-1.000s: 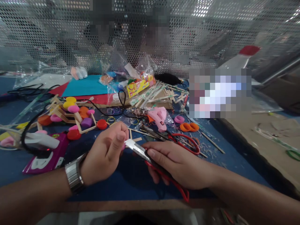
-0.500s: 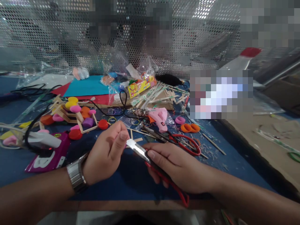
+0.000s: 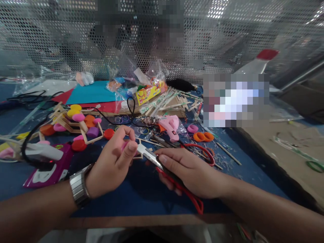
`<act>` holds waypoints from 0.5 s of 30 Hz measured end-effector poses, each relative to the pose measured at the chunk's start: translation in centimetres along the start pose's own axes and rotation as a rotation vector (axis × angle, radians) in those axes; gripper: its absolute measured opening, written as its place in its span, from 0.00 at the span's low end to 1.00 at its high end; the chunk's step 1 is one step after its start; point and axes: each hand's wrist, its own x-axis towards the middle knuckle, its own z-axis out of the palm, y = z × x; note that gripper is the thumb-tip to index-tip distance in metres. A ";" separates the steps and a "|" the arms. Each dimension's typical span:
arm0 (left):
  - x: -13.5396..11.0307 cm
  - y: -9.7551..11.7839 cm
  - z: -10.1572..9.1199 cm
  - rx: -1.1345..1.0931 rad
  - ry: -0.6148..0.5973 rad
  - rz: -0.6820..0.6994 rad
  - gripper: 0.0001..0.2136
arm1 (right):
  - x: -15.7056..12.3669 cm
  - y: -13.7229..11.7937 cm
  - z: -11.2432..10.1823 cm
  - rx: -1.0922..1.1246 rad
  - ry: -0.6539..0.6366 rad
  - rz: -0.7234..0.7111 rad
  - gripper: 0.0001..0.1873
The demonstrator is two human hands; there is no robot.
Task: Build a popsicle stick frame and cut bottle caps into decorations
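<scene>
My left hand (image 3: 115, 162), wearing a silver watch (image 3: 79, 185), is closed around a small pink piece (image 3: 124, 145); the fingers hide most of it and I cannot make out its kind. My right hand (image 3: 187, 170) grips a silver-bladed cutting tool (image 3: 150, 156) with a dark and red handle. Its tip points left and meets the left fingers beside the pink piece; whether it touches the piece I cannot tell. Behind the right hand lie red-handled scissors (image 3: 209, 153) on the blue table (image 3: 141, 202). A pink glue gun (image 3: 170, 126) rests farther back.
At left is a stick structure (image 3: 68, 121) with colourful caps, near a purple box (image 3: 52, 165) with a white plug and black cable. Stick bundles (image 3: 167, 103), blue paper (image 3: 92, 92) and orange rings (image 3: 204, 136) lie beyond. Cardboard (image 3: 283, 152) is at right, a perforated metal screen (image 3: 152, 40) behind.
My left fingers have shifted and the pink piece now shows between them. The tool's tip stays close to the left fingertips. The whole view has moved slightly.
</scene>
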 end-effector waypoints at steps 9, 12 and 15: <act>0.8 0.3 -0.3 -0.086 0.046 0.059 0.29 | -0.2 -0.1 -0.2 -0.046 -0.023 -0.010 0.21; 0.7 0.1 -0.2 -0.101 0.017 0.023 0.30 | -0.2 -0.1 -0.3 -0.042 -0.012 -0.008 0.21; 0.4 0.2 0.0 -0.103 -0.053 0.019 0.26 | -0.1 -0.1 -0.4 -0.020 0.000 -0.012 0.21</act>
